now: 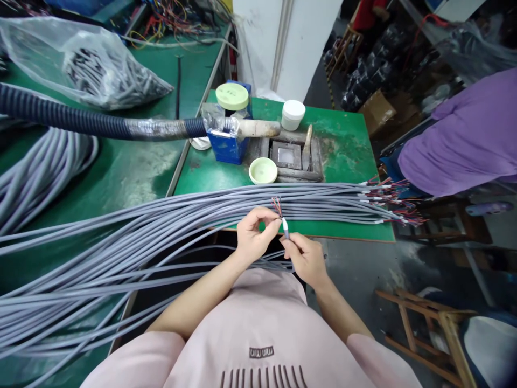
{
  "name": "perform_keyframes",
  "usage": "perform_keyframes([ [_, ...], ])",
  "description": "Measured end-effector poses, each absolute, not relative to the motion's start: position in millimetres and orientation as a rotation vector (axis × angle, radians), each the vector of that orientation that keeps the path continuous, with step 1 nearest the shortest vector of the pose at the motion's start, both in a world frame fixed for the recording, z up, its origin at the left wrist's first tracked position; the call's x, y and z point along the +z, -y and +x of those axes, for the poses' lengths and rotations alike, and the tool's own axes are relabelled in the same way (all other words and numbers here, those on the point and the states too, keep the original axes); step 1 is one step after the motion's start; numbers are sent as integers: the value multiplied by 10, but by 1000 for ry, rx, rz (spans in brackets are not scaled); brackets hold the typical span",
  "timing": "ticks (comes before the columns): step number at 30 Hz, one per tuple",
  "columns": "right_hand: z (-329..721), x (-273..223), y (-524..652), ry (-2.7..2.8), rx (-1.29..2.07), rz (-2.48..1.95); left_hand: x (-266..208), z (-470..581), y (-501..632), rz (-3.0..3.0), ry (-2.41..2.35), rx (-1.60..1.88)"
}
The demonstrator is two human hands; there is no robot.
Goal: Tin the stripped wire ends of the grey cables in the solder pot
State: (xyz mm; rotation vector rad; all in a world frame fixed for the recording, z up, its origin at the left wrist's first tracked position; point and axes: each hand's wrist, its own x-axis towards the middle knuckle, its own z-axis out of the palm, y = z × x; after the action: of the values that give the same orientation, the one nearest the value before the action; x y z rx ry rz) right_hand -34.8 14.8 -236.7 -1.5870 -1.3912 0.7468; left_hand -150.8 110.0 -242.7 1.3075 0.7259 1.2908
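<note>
Between my hands stands a grey cable [286,230], its end pointing up and away from me. White wrapping covers the cable near that end, and thin coloured wires [277,206] fan out above it. My right hand [306,257] is closed round the grey sheath below the white part. Thumb and forefinger of my left hand [258,230] pinch at the base of the coloured wires. Just beyond my hands lies a long bundle of grey cables [323,202], with stripped coloured wire ends [398,196] at the right.
A solder pot [286,155] with a brush [307,145] sits on the green table [347,145]. Around it are a white jar [293,114], a pale green lid [263,171], a blue box [228,145] and a ribbed hose [161,129]. A person in purple [460,134] is at right.
</note>
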Motion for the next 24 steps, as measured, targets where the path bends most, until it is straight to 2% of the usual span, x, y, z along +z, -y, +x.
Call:
perform_keyframes([
  [3,-362,-2377,-169,1501,648,-1612,-2367,-1552,-1185,1428,-742,1245],
  [10,-346,-2475,-179,1681,365,-1677,-2301,-1597,-1285,1135,-909,952],
  [16,-325,-2482,-170,1762,320,-1681,-2286,-1625,-1355,1210,-827,855],
  [19,-316,-2457,-185,1604,557,-1642,-2284,-1612,-1333,1353,-802,943],
  [24,-253,-2442,-270,852,1356,-1223,-2329,-1590,-1173,1855,-624,1250],
])
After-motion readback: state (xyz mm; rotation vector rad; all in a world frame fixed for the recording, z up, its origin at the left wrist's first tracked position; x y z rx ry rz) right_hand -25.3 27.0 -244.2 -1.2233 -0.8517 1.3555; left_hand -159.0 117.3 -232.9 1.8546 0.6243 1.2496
